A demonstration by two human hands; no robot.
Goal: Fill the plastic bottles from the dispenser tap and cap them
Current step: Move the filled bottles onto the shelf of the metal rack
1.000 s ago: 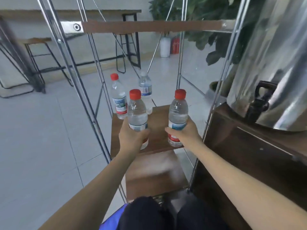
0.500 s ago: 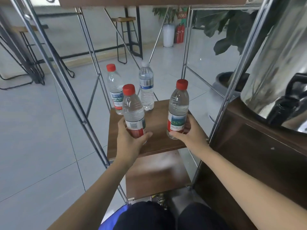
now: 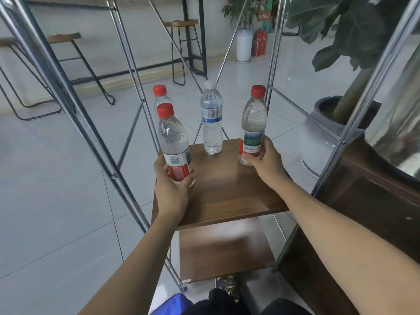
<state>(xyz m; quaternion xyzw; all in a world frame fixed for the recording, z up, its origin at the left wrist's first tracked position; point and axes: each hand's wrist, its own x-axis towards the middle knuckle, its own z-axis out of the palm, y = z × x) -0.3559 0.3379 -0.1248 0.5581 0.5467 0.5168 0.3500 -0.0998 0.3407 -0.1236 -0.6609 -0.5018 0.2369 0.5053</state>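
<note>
Progress: 4 bottles in view, all capped, and water shows in each one, so fill + cap looks done for these; prob. the setting-down stage. More bottles to do? can't tell.
Left: judged as just letting go of the two held bottles, unless others wait out of view.
Left hand (image 3: pixel 171 189): fingers wrapped round the base of the left front bottle (image 3: pixel 174 143), red cap, upright. Bottle sits at the shelf's left edge, near mid-depth; resting or just above the wood, can't tell.
Right hand (image 3: pixel 264 163): fingers curled round the lower part of the right front bottle (image 3: pixel 252 125), red cap, near the shelf's right edge toward the back; base looks at or just off the wood.
Shelf (image 3: pixel 227 192): brown wood board in a metal-tube rack (image 3: pixel 127 71).
Back left bottle (image 3: pixel 159 95): red cap, back-left corner, mostly hidden behind the left front one.
Clear-cap bottle (image 3: pixel 211 120): blue band, back edge at mid-width, untouched.
Dispenser (image 3: pixel 395 123): shiny steel drum at far right on a dark cabinet (image 3: pixel 368 201); tap not visible here.
Other: potted plant (image 3: pixel 336 71) behind the rack; stools (image 3: pixel 184 48) further back.
</note>
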